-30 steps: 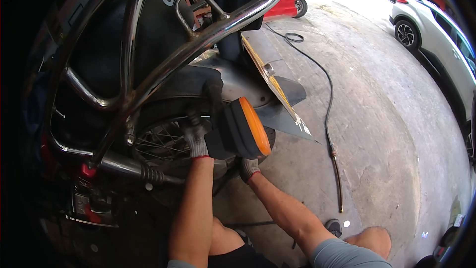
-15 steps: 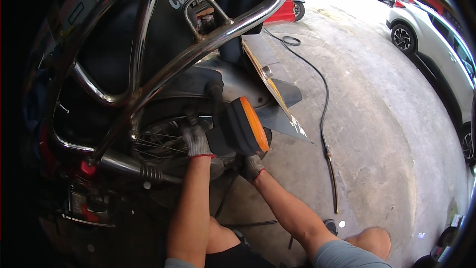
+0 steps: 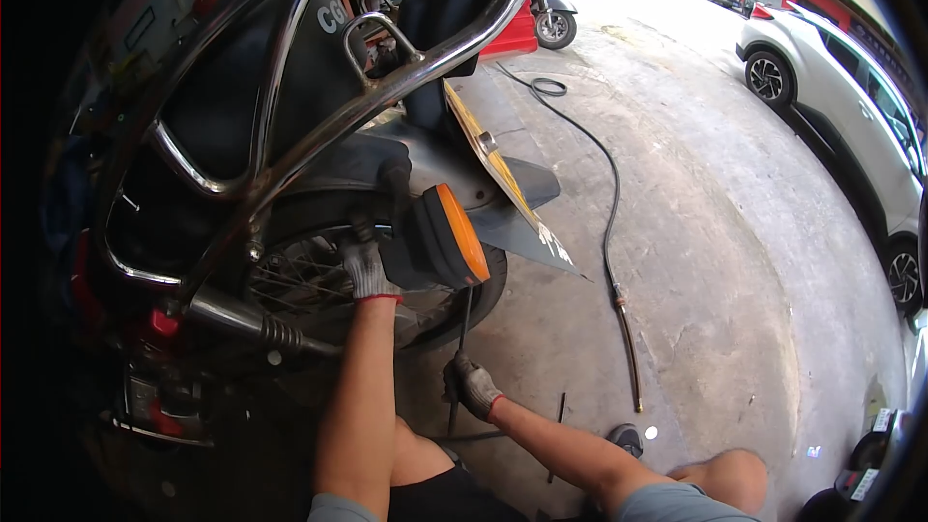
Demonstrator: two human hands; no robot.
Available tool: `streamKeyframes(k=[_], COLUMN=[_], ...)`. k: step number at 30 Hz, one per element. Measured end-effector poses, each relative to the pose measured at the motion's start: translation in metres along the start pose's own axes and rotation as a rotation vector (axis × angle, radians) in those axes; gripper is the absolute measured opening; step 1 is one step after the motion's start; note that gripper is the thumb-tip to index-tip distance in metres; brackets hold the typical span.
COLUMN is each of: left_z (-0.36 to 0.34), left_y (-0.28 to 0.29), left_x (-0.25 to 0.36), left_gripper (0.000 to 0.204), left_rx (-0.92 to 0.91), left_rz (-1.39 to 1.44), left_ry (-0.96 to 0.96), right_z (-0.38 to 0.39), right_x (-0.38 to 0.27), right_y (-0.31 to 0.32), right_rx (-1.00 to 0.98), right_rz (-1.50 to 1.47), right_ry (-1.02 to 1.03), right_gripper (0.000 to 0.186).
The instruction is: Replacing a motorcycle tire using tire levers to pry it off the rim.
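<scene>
Grasping a dark rod by its lower part in the gloved right hand, with fingers wrapped round. Running up out of that fist to the near edge of the tyre, below the orange lamp; showing a little beneath, too. Just left of the lamp with the gloved left hand; cannot tell whether gripping anything, with fingertips lost in shadow.
</scene>
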State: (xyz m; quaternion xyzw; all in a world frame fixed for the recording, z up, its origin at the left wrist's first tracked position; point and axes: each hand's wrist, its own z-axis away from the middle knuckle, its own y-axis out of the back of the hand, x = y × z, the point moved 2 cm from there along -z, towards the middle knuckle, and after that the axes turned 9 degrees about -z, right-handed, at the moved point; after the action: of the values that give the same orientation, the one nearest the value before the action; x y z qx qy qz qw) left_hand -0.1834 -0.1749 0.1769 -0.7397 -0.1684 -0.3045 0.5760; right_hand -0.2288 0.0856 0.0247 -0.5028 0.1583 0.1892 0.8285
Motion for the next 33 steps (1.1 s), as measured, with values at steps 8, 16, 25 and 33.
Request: streamKeyframes(k=[8, 16, 25, 33], left_z=[-0.013, 0.01, 0.013, 0.004], left_y=[0.013, -0.029, -0.036, -0.009], left_x=[-0.008, -0.009, -0.022, -0.006], left_gripper=[0.037, 0.047, 0.051, 0.036], left_rx=[-0.012, 0.017, -0.095, -0.002], left_rz=[-0.224, -0.4, -0.275, -1.014], left_ry=[-0.168, -0.1, -0.104, -0.37], right_z=[0.051, 0.079, 0.081, 0.074], right_x=[-0.064, -0.133, -0.13, -0.142], right_y=[0.022, 0.006, 0.012, 0.02], right_rx=[-0.128, -0.004, 0.018, 0.032], right_rz=[0.269, 0.448, 0.366, 0.616], right_ry=[-0.31, -0.59, -0.544, -0.475], right_gripper=[0.047, 0.049, 0.052, 0.047])
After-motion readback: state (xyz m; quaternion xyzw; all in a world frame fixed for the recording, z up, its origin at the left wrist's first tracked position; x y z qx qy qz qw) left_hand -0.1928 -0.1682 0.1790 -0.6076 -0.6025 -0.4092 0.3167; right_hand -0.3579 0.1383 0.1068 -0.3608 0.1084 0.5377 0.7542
